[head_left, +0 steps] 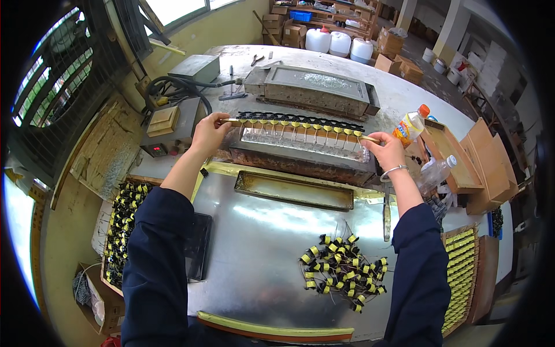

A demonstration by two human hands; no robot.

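Observation:
My left hand [209, 134] pinches the left end of a long narrow strip [233, 120], and my right hand [391, 154] pinches its right end. Along this strip sits a row of small wire-wound coils [296, 124] with black bobbins and yellow tape, their thin leads hanging down. Directly below is a long open metal trough [289, 157] holding a shiny silvery surface that looks like molten solder. Whether the lead tips touch that surface I cannot tell. Nearer to me lies a shallow rectangular tray [293, 203] with brownish residue.
Loose coils [341, 269] are heaped on the metal sheet, and more fill a box [118, 231] at left. A rack of yellow-taped coils [462, 277] stands at right. Bottles [410, 124], a knife-like tool [387, 217], a dark flat tablet [199, 246] and a second trough [315, 84] surround the work.

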